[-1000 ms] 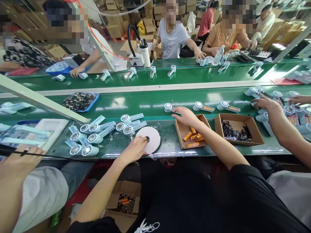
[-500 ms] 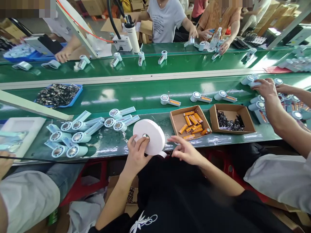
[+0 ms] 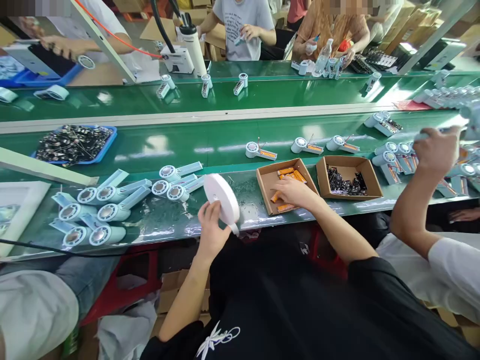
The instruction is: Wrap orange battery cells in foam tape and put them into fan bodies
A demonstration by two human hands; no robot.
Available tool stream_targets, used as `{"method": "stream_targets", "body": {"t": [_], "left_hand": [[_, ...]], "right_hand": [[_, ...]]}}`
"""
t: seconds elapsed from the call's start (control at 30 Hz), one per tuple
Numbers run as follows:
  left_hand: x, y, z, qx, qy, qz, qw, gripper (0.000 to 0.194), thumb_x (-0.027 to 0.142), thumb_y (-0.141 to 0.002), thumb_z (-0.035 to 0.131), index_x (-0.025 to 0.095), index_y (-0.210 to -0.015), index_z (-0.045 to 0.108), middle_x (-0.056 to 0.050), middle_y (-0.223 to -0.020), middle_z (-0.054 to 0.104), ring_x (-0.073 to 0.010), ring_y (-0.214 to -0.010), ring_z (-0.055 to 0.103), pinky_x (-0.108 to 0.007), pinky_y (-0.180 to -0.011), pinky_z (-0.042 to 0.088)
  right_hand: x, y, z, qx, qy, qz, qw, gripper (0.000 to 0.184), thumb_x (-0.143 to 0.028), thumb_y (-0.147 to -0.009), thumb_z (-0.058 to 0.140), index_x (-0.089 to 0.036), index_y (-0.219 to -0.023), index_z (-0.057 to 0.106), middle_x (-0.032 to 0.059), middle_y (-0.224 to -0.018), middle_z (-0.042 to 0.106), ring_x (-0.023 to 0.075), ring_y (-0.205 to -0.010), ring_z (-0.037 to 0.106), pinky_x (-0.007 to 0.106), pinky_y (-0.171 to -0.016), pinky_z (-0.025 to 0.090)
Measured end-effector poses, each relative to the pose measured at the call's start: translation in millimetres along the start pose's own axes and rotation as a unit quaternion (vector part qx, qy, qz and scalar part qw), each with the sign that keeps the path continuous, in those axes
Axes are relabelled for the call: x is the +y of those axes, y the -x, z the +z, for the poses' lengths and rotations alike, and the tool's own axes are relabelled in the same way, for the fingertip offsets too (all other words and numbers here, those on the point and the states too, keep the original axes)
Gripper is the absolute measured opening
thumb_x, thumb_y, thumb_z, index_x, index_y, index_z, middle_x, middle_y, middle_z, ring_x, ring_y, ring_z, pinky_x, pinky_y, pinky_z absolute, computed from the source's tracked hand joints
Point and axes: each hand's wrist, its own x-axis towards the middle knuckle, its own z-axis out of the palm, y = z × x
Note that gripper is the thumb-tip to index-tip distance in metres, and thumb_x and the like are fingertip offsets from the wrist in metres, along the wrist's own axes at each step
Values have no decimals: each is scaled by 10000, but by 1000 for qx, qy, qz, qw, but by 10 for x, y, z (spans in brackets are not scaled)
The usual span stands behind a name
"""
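My left hand (image 3: 212,227) grips a roll of white tape (image 3: 221,199) by its core, in front of my chest. The roll stands tilted, and a short loose tape end hangs from its lower edge. My right hand (image 3: 294,191) reaches into a cardboard box (image 3: 265,195) of orange battery cells (image 3: 285,171). Its fingers stretch down to a cell at the box's left side; whether they grip it does not show. To the left of the roll lie several pale blue fan housings (image 3: 114,211) with handles.
A second cardboard box (image 3: 350,192) holds small black parts. Housings with orange cells (image 3: 261,151) lie on the green belt (image 3: 210,135). A blue tray (image 3: 108,150) of dark parts sits left. A co-worker's hand (image 3: 437,149) is over housings at right.
My right hand has moved from beside the tape roll into the box of orange cells. The roll has turned more edge-on in my left hand. The co-worker's arm at right has lifted.
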Motion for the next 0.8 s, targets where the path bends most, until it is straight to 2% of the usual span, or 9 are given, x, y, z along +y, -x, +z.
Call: {"method": "stream_targets", "body": {"t": [0.07, 0.13, 0.23, 0.33, 0.47, 0.53, 0.67, 0.73, 0.8], "left_hand": [[85, 27, 82, -13, -11, 49, 999, 777, 159, -835, 774, 245, -1526, 430, -167, -1401, 572, -409, -1422, 413, -640, -1153, 460], [154, 39, 116, -26, -18, 79, 996, 761, 107, -832, 740, 239, -1516, 435, -165, -1388, 590, -415, -1421, 401, -641, -1152, 451], [197, 46, 78, -40, -31, 100, 994, 753, 60, -822, 710, 237, -1506, 446, -160, -1381, 597, -416, -1421, 393, -634, -1155, 445], [180, 63, 9, -43, -45, 98, 993, 785, 22, -805, 680, 236, -1519, 435, -159, -1377, 597, -410, -1416, 399, -627, -1152, 449], [142, 100, -10, -55, -60, 84, 993, 805, 15, -801, 656, 239, -1537, 417, -158, -1395, 585, -411, -1410, 408, -636, -1154, 446], [137, 115, 14, -68, -59, 79, 993, 799, 15, -800, 655, 235, -1535, 429, -158, -1405, 584, -415, -1417, 407, -638, -1161, 441], [159, 122, 55, -91, -50, 83, 991, 787, 16, -800, 662, 229, -1531, 461, -157, -1406, 605, -417, -1435, 397, -641, -1165, 437], [177, 116, 48, -95, -52, 87, 990, 773, 12, -808, 649, 228, -1530, 475, -150, -1409, 613, -417, -1438, 391, -646, -1169, 429], [191, 108, 20, -92, -61, 98, 989, 748, -7, -814, 621, 220, -1518, 507, -140, -1409, 625, -414, -1437, 389, -642, -1175, 424]], "right_hand": [[132, -163, -19, -66, 38, -15, 997, 302, -68, -853, 674, -172, -1106, 803, 147, -1164, 789, 316, -1166, 694, 407, -1063, 499], [184, -272, -8, -92, 31, -21, 995, 258, -76, -865, 663, -188, -1045, 811, 123, -1123, 800, 287, -1109, 721, 358, -1008, 521], [206, -305, -36, -48, 8, 1, 999, 338, -155, -1009, 487, -192, -1195, 766, 113, -1206, 782, 242, -1098, 730, 326, -975, 537], [247, -232, -99, 5, -36, 8, 999, 417, -223, -1058, 422, -176, -1398, 658, 121, -1386, 707, 240, -1264, 662, 353, -1084, 503], [279, -147, -38, -124, 4, -36, 992, 472, -105, -898, 613, -193, -1354, 697, 115, -1343, 719, 295, -1291, 625, 410, -1134, 466], [258, -156, 54, -146, 54, -53, 986, 524, -19, -826, 617, -212, -1300, 729, 118, -1306, 719, 297, -1239, 636, 414, -1100, 477], [244, -229, 144, -110, 94, -80, 986, 384, -31, -844, 627, -161, -1179, 762, 147, -1207, 710, 295, -1177, 640, 440, -1086, 469], [276, -230, 98, -79, 30, -72, 994, 283, -90, -879, 646, -153, -1126, 769, 136, -1167, 726, 280, -1159, 649, 434, -1092, 469], [299, -179, 23, 4, -87, -26, 996, 252, -182, -919, 653, -166, -1145, 763, 122, -1176, 740, 261, -1143, 664, 412, -1067, 492]]}}
